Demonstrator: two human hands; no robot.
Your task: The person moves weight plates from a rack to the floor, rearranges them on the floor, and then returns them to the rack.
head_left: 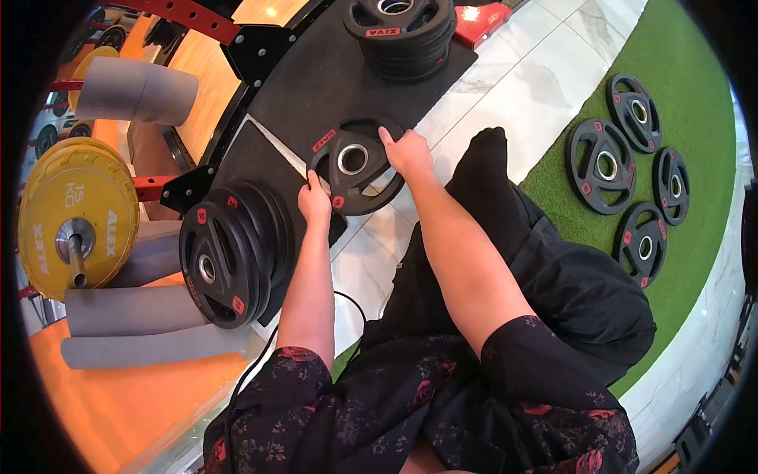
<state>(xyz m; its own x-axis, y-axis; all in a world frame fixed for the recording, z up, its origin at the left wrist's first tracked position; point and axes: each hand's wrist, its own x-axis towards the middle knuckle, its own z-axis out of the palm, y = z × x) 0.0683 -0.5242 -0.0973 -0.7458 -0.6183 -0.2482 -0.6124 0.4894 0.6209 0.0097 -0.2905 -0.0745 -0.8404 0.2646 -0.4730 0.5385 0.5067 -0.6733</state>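
Observation:
Between my two hands is a black weight plate [341,137] with red markings and a metal ring round its centre hole. My left hand [315,204] grips its near left rim, thumb on top. My right hand [406,152] grips the far right side of the rim, with the thumb over the top face. Most of the fingers are hidden under the plate. It overlaps the black rubber mat [316,87] and the white tiles in this view. Close to my left forearm stands a stack of similar black plates [217,272].
Another stack of black plates [399,47] stands on the mat at the top. Several plates [604,166] lie on green turf [545,162] at the right. On the left are a yellow 15 kg plate [79,182] on a bar, grey foam rollers [138,91] and red rack beams [185,17].

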